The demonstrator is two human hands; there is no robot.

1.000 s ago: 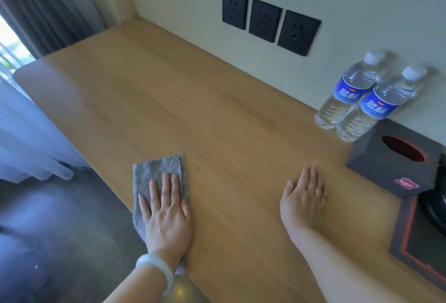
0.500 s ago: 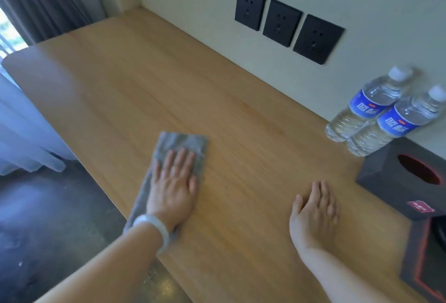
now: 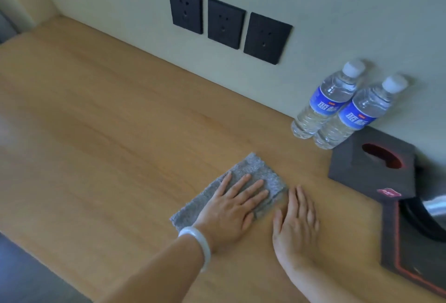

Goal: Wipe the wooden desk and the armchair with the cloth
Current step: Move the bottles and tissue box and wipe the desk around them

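Note:
The wooden desk [image 3: 115, 133] fills most of the view. A grey cloth [image 3: 251, 172] lies flat on it near the front, and my left hand [image 3: 231, 211], with a white bangle on the wrist, presses flat on the cloth with fingers spread. My right hand [image 3: 295, 220] rests flat on the bare wood just right of the cloth, its fingertips almost touching the cloth's edge. No armchair is in view.
Two water bottles [image 3: 337, 107] stand against the wall at the back right. A dark tissue box [image 3: 371, 167] sits in front of them, with a dark tray [image 3: 398, 242] holding a kettle at the right edge. Three black sockets [image 3: 226, 22] are on the wall.
My left hand has slid the cloth to the right across the desk, up to my right hand. The right hand has stayed in place on the wood.

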